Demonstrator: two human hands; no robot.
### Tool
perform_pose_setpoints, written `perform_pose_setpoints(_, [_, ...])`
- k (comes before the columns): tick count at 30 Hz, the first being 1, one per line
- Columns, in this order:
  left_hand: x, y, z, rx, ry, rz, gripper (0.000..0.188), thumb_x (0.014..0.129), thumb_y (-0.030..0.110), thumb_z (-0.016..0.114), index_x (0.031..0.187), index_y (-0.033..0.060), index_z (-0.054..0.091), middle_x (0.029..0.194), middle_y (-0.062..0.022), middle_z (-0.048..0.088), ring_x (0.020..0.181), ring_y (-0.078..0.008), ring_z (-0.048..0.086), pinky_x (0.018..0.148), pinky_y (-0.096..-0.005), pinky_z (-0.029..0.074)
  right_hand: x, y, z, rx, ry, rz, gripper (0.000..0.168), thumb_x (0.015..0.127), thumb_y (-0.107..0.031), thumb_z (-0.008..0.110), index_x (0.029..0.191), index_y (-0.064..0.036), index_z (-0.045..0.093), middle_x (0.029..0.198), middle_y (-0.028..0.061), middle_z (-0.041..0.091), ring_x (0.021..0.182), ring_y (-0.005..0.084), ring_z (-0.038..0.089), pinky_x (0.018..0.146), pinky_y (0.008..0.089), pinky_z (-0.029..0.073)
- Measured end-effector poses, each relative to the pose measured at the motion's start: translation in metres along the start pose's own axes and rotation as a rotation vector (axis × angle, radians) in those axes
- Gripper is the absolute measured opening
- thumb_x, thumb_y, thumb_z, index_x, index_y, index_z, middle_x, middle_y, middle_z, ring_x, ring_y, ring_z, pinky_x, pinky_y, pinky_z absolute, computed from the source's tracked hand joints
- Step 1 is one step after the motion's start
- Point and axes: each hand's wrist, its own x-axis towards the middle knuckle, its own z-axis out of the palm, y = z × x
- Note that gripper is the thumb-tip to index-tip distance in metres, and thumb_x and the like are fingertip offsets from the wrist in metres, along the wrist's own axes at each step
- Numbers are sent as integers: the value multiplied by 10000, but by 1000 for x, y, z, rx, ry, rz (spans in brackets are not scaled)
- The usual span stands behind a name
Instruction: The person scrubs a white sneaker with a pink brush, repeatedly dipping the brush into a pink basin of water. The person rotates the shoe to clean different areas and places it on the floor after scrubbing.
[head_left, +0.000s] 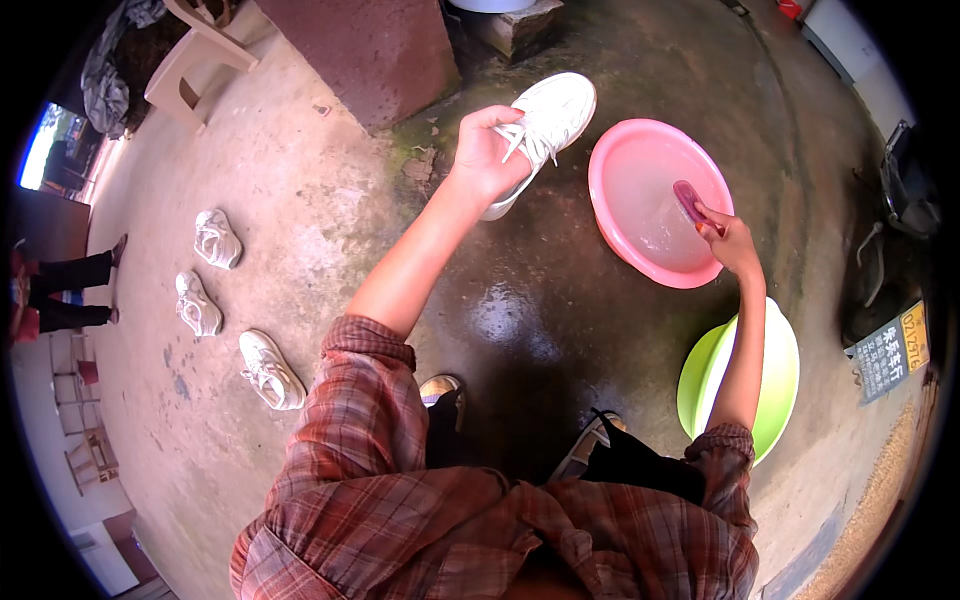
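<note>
A white lace-up shoe (559, 109) is in my left hand (491, 154), held in the air left of the pink basin, with my fingers at its opening and the thumb on the laces. My right hand (727, 244) grips a purplish-red scrubbing brush (686, 201) over the near right part of the pink basin (611, 229). Cloudy water with some bubbles fills part of that basin. A green basin (780, 375) stands partly under my right forearm; what it holds is hard to tell.
Several white shoes (274, 371) lie on the concrete floor at left. A reddish-brown slab (375, 60) and a beige plastic chair (199, 60) are at the upper left. Another person (75, 281) is at the far left. A signboard with writing (889, 360) lies at right.
</note>
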Motion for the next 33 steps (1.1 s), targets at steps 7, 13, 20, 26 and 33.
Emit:
perform_pose_setpoints(7, [0, -4, 6, 24, -202, -95, 631, 696, -29, 488, 1310, -118, 370, 1345, -259, 449, 1262, -360, 434, 1103, -442, 310, -11, 8, 19, -422, 365, -36, 435, 860, -182, 654, 1286, -214, 573, 731, -47, 624, 535, 78, 463, 552, 249, 431])
perform_pose_setpoints(13, [-6, 0, 8, 79, -261, -93, 621, 685, -61, 480, 1299, -112, 403, 1335, -250, 472, 1259, -346, 449, 1104, -423, 316, -4, 0, -3, 472, 88, 123, 448, 838, -232, 657, 1276, -268, 568, 867, 125, 700, 758, 296, 672, 693, 391, 525])
perform_pose_setpoints(20, [-3, -5, 9, 160, -214, -95, 597, 799, 42, 540, 1337, -114, 333, 1381, -250, 411, 1292, -345, 402, 1119, -433, 277, -7, 2, 32, 23, 504, 46, 595, 828, -305, 708, 1283, 21, 507, 737, 46, 645, 578, 182, 594, 556, 355, 496])
perform_pose_setpoints(26, [6, -17, 18, -43, -104, -103, 548, 884, 191, 518, 1312, -121, 379, 1361, -254, 445, 1271, -363, 433, 1109, -447, 296, -1, 42, 25, 27, 404, 205, 253, 916, -232, 587, 945, 19, 595, 572, 7, 538, 440, 114, 510, 423, 282, 400])
perform_pose_setpoints(33, [-8, 10, 7, 26, 92, 88, 617, 856, 196, 562, 1322, -123, 313, 1374, -268, 402, 1282, -378, 396, 1118, -466, 265, 9, 15, 34, 421, 262, -3, 236, 967, -195, 482, 975, 9, 602, 963, 117, 670, 981, 203, 626, 873, 330, 462])
